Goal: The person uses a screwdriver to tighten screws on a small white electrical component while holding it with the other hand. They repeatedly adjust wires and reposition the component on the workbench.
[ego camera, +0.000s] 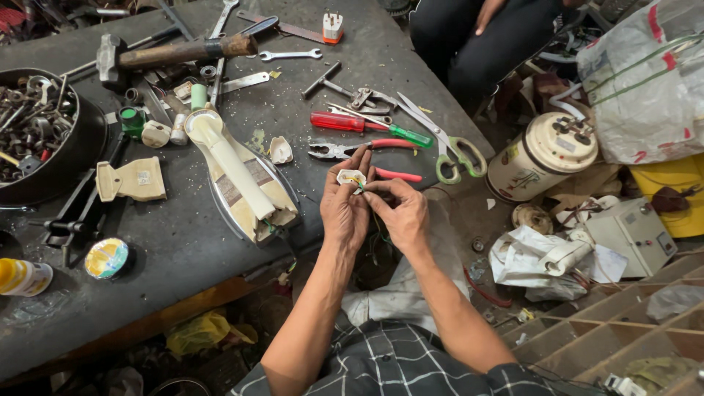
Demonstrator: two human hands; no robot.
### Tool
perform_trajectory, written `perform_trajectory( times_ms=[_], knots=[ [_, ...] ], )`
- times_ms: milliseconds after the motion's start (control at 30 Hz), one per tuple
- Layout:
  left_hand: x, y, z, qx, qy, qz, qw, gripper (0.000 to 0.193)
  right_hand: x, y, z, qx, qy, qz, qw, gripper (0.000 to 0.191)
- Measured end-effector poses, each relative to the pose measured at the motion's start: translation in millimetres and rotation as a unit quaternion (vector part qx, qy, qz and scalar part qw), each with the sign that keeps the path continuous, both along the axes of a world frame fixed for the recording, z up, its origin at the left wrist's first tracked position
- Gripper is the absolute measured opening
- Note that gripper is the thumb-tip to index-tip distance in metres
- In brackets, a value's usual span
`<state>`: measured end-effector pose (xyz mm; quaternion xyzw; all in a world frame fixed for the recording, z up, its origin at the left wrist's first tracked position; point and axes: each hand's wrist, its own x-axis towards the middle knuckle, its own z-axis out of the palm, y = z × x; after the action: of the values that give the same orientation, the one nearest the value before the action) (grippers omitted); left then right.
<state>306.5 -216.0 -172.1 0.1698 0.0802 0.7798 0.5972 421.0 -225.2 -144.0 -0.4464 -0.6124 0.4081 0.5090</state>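
While both hands (374,209) pinch a white plug (350,177), the black bowl (81,143) holds metal scraps (29,121).

At frame centre, your left hand (345,209) and right hand (400,213) met around a small plug part (350,177) at the desk (220,242) edge. Just above lay pliers (352,150), a screwdriver (367,125) and scissors (447,143). An upturned iron (242,176) lay left; a hammer (172,53) sat upper left.
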Motion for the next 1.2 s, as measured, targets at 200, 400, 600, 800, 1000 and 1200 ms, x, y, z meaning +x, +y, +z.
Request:
perform_trajectory(
  times_ms=[200, 400, 600, 800, 1000, 1200],
  knots=[
    [-2, 4, 10, 0.004, 0.003, -0.010, 1.000, 0.036, 11, 3, 35, 0.170, -0.137, -0.002, 0.976, 0.026],
    [3, 11, 10, 0.006, 0.042, -0.010, 0.999, 0.047, 18, 17, 51, 0.186, -0.196, 0.001, 0.963, 0.023],
    [7, 20, 10, 0.014, 0.030, -0.015, 0.999, 0.046, 17, 23, 48, 0.231, -0.224, 0.000, 0.947, 0.023],
    [7, 20, 19, -0.011, 0.064, -0.007, 0.998, 0.042, 18, 28, 56, 0.228, -0.222, 0.026, 0.948, 0.020],
    [4, 21, 26, 0.005, 0.080, -0.001, 0.997, 0.047, 19, 36, 64, 0.177, -0.197, 0.045, 0.963, 0.018],
    [3, 20, 25, -0.004, 0.090, -0.008, 0.996, 0.053, 9, 33, 65, 0.144, -0.195, 0.030, 0.970, 0.018]
  ],
)
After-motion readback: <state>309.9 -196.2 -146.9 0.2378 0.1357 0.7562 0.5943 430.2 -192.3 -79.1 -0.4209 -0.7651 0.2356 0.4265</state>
